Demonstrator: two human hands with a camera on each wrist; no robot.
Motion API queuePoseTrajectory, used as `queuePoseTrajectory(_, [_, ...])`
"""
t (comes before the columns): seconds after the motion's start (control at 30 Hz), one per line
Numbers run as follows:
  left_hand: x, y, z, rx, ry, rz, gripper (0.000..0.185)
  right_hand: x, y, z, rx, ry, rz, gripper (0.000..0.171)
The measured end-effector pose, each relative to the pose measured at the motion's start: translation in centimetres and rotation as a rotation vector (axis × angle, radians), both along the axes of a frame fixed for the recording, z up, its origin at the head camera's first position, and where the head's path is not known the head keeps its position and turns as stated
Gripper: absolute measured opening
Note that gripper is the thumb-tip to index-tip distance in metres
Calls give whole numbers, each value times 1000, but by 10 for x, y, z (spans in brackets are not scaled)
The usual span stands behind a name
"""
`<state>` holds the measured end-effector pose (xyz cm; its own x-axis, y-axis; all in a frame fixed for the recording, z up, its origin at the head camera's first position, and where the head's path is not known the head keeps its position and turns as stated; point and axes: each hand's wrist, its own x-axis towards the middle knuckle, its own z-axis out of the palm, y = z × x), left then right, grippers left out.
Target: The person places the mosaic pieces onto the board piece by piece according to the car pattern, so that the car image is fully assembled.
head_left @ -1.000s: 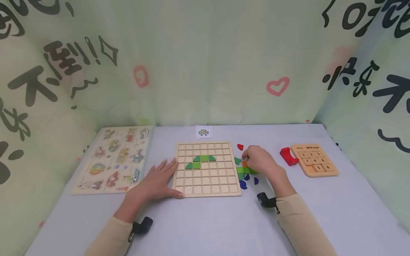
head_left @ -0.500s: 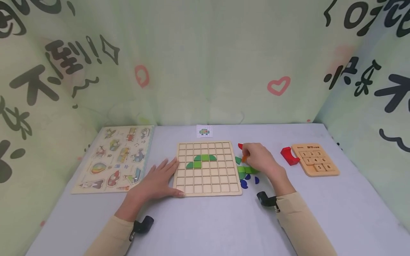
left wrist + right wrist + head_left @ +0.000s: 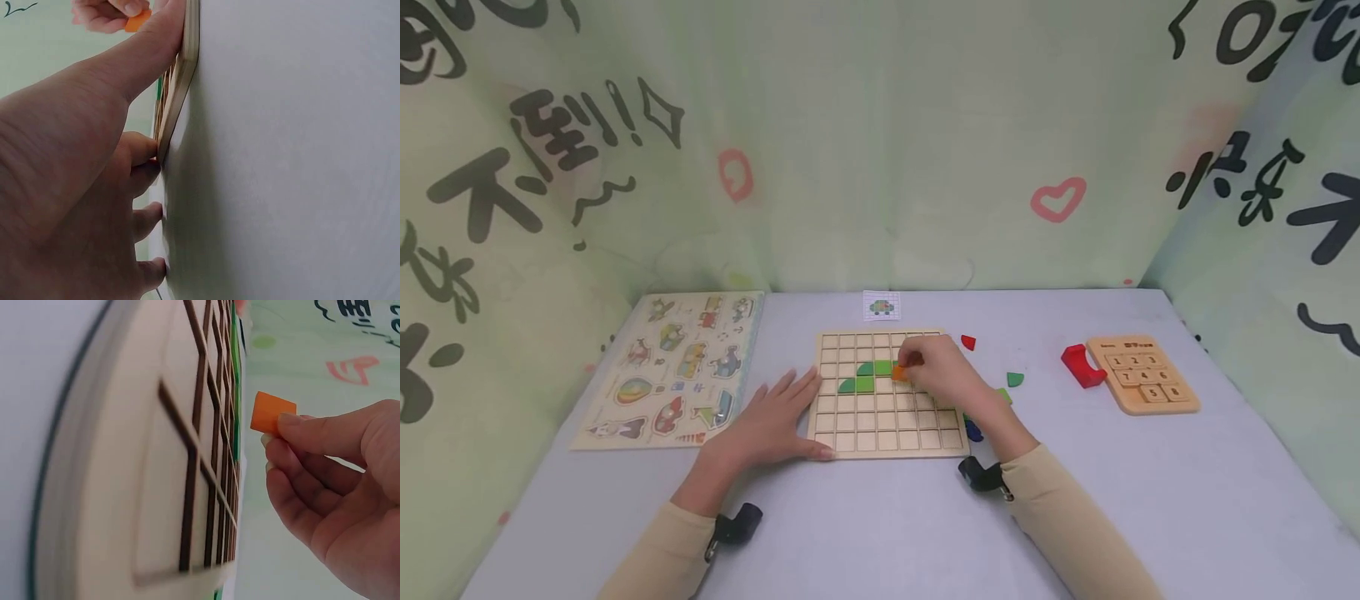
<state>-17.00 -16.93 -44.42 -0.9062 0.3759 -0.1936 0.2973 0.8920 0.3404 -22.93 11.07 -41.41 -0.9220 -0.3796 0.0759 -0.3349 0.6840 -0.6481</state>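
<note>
Tile (image 3: 267,411) (orange) pinched in right hand (image 3: 947,375), shifted from beside grid board (image 3: 887,421) to above it, not yet seated, with left hand (image 3: 766,427) spread at board's left edge.

Between the thumb and fingertips of my right hand (image 3: 947,377) I pinch a small, plain orange square (image 3: 272,412), slightly tilted, just off the board. The pale wooden board (image 3: 887,425), grooved into square cells, lies flat below my pinch, its left edge against my left hand (image 3: 767,419). Just left of the orange square, bright green squares (image 3: 865,384) and darker, round-edged green pieces (image 3: 847,386) sit in its cells.
</note>
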Motion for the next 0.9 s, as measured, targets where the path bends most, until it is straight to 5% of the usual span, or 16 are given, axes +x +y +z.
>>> queuePoseTrajectory(0.5, [1, 1, 2, 18, 5, -1, 120, 3, -26, -8, 165, 57, 84, 16])
queuePoseTrajectory(0.9, [0, 1, 1, 13, 11, -8, 119, 3, -16, -5, 185, 6, 140, 25])
